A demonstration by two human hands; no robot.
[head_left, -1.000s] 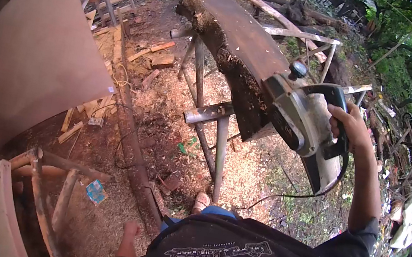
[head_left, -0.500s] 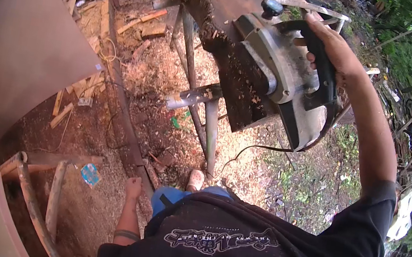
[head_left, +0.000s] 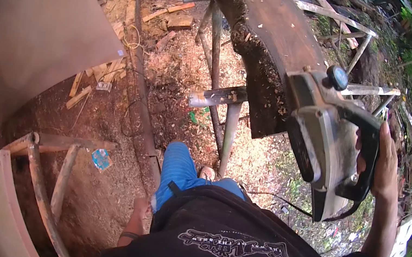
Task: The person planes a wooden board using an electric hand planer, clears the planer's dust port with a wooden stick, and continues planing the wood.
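And the right hand [head_left: 387, 169] has the planer [head_left: 320, 137], fingers clamped round its black handle [head_left: 370, 157], right at the slab's near end! The slab [head_left: 273, 30] lies across the trestle [head_left: 229, 132], shavings [head_left: 178, 68] below. Left hand [head_left: 141, 206] hangs low beside the blue trousers [head_left: 179, 168]; its fingers, can't tell.

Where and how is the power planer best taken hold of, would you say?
Probably by the looped black handle of the power planer, from the right side, where the right hand is: its opening lets fingers wrap through. The round knob offers a second grip.
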